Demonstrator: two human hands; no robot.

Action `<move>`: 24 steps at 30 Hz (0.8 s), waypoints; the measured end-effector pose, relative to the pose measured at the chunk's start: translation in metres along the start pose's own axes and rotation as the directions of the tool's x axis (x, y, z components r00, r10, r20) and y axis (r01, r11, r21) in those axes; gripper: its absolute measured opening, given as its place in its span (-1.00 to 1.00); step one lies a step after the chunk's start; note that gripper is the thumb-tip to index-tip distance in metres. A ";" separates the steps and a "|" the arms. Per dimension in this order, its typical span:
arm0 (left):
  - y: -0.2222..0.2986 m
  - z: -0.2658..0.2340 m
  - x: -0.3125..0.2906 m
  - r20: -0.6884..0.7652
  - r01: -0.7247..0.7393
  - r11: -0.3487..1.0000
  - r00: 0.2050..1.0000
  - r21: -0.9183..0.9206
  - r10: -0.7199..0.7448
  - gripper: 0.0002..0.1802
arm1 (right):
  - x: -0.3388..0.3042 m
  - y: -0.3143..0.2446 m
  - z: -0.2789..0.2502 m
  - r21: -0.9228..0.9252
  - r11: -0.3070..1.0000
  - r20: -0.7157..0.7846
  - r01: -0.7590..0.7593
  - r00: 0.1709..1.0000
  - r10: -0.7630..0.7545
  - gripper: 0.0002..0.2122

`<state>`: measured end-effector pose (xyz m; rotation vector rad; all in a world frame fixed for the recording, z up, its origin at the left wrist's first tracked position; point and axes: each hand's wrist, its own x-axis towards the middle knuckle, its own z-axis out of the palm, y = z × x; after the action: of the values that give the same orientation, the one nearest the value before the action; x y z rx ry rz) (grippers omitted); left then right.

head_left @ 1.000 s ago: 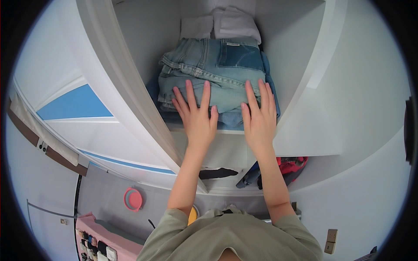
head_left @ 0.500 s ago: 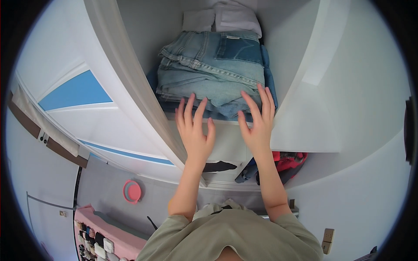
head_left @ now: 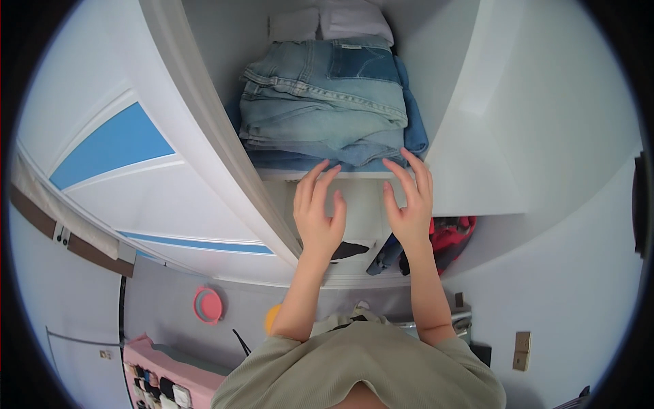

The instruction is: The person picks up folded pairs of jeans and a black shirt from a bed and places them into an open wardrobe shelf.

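At far left we record a glossy white cabinet door (head_left: 211, 225) with a wedge-shaped blue panel (head_left: 112, 146) set into it. Below it, a pink cloth-covered surface (head_left: 197, 385) bears rows of small dark and white items, too small for us to identify. Just beyond lies a round red basin (head_left: 208, 305) on the grey floor (head_left: 160, 293), and to its right a rounded yellow object (head_left: 272, 318), partly hidden by the left forearm. In the open compartment we find a stack of folded light-blue denim garments (head_left: 323, 109), a darker blue pocket uppermost, lying on a white shelf (head_left: 361, 175); folded white cloths (head_left: 357, 20) sit behind it. The left hand (head_left: 319, 211) is before the shelf edge, fingers spread and bent, its grip released, nothing held; its fingertips appear just beside the lower front of the stack, contact not determinable. Under the shelf we see a flat black item (head_left: 351, 251), kind unclear. The right hand (head_left: 412, 201) is at the stack's lower right corner, its grip likewise released, thumb apart; whether a fingertip touches denim we cannot tell. Farther right, red and dark clothing (head_left: 453, 242) occupies the lower compartment, and a brass-coloured wall plate (head_left: 522, 351) is on the pale wall.
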<state>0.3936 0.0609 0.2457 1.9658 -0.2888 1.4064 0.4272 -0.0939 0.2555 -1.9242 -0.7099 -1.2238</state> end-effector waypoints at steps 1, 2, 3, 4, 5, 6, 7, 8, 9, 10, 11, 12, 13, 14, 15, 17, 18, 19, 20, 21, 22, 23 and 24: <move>-0.004 0.001 0.000 0.016 -0.006 1.000 1.000 -0.024 0.007 -0.62 | -0.002 -0.001 0.003 -0.015 1.000 -0.007 -0.016 1.000 0.015 -0.71; -0.007 0.000 -0.001 0.035 -0.009 0.999 0.999 -0.035 0.010 -0.62 | -0.006 -0.002 0.006 -0.017 0.999 -0.006 -0.033 0.999 0.033 -0.71; -0.011 -0.001 -0.002 0.059 -0.005 0.999 0.998 -0.049 0.008 -0.63 | -0.008 -0.004 0.010 -0.020 0.999 -0.006 -0.050 0.999 0.050 -0.71; -0.014 -0.002 -0.003 0.083 -0.002 0.998 0.997 -0.066 0.007 -0.64 | -0.011 -0.006 0.012 -0.035 0.997 -0.015 -0.067 0.998 0.067 -0.71; -0.018 -0.002 -0.008 0.107 0.001 0.997 0.994 -0.081 0.008 -0.64 | -0.016 -0.008 0.014 -0.033 0.996 -0.011 -0.083 0.996 0.083 -0.71; -0.023 -0.002 -0.011 0.133 0.011 0.995 0.991 -0.100 0.002 -0.65 | -0.022 -0.011 0.015 -0.032 0.995 -0.009 -0.099 0.995 0.099 -0.70; -0.026 -0.002 -0.015 0.159 0.021 0.992 0.987 -0.121 -0.002 -0.66 | -0.027 -0.014 0.015 -0.054 0.991 -0.018 -0.122 0.993 0.121 -0.70; -0.030 -0.005 -0.017 0.186 0.020 0.991 0.983 -0.133 0.005 -0.66 | -0.032 -0.020 0.017 -0.065 0.989 -0.002 -0.132 0.991 0.132 -0.70; -0.034 -0.006 -0.020 0.205 0.033 0.987 0.979 -0.158 0.000 -0.67 | -0.038 -0.024 0.017 -0.083 0.987 0.014 -0.140 0.990 0.142 -0.70; -0.036 -0.006 -0.024 0.225 0.046 0.982 0.974 -0.185 -0.003 -0.67 | -0.042 -0.027 0.016 -0.111 0.982 0.013 -0.151 0.988 0.154 -0.70; -0.037 -0.009 -0.025 0.251 0.046 0.978 0.968 -0.202 0.006 -0.67 | -0.047 -0.032 0.016 -0.130 0.976 0.000 -0.176 0.984 0.177 -0.70; -0.037 -0.009 -0.028 0.275 0.048 0.973 0.961 -0.225 0.016 -0.68 | -0.054 -0.035 0.014 -0.160 0.968 0.006 -0.192 0.981 0.195 -0.71; -0.036 -0.010 -0.032 0.299 0.051 0.967 0.954 -0.249 0.027 -0.69 | -0.061 -0.038 0.011 -0.191 0.959 0.010 -0.209 0.977 0.215 -0.71; -0.034 -0.014 -0.034 0.322 0.048 0.962 0.946 -0.267 0.042 -0.69 | -0.065 -0.046 0.009 -0.194 0.949 0.013 -0.247 0.967 0.255 -0.72; -0.031 -0.013 -0.039 0.358 0.074 0.958 0.933 -0.279 0.032 -0.69 | -0.073 -0.048 0.005 -0.221 0.936 -0.006 -0.272 0.961 0.278 -0.72; -0.026 -0.014 -0.047 0.415 0.101 0.946 0.909 -0.308 0.038 -0.70 | -0.088 -0.053 -0.001 -0.270 0.916 -0.028 -0.297 0.953 0.301 -0.72; -0.023 -0.011 -0.052 0.443 0.117 0.936 0.896 -0.331 0.045 -0.70 | -0.095 -0.055 -0.006 -0.308 0.898 -0.040 -0.314 0.947 0.318 -0.73; -0.021 -0.008 -0.057 0.470 0.134 0.926 0.881 -0.353 0.052 -0.71 | -0.102 -0.058 -0.011 -0.333 0.881 -0.059 -0.336 0.940 0.336 -0.73; -0.017 -0.007 -0.061 0.486 0.137 0.918 0.871 -0.372 0.067 -0.71 | -0.108 -0.062 -0.015 -0.339 0.869 -0.069 -0.360 0.931 0.358 -0.73; -0.014 -0.005 -0.066 0.513 0.150 0.908 0.855 -0.392 0.080 -0.71 | -0.114 -0.065 -0.021 -0.348 0.855 -0.080 -0.384 0.921 0.381 -0.73; -0.010 -0.003 -0.071 0.538 0.163 0.897 0.838 -0.410 0.094 -0.72 | -0.121 -0.067 -0.026 -0.374 0.840 -0.098 -0.394 0.917 0.387 -0.73; -0.004 -0.003 -0.074 0.550 0.168 0.889 0.828 -0.426 0.108 -0.72 | -0.126 -0.071 -0.032 -0.390 0.825 -0.113 -0.408 0.911 0.397 -0.73; 0.003 -0.001 -0.078 0.565 0.177 0.876 0.815 -0.449 0.125 -0.72 | -0.133 -0.073 -0.038 -0.401 0.810 -0.123 -0.428 0.901 0.415 -0.73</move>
<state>0.3610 0.0433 0.1773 1.8945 -0.8084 0.5759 0.2996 -0.0916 0.1654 -2.2458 0.0281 -1.1735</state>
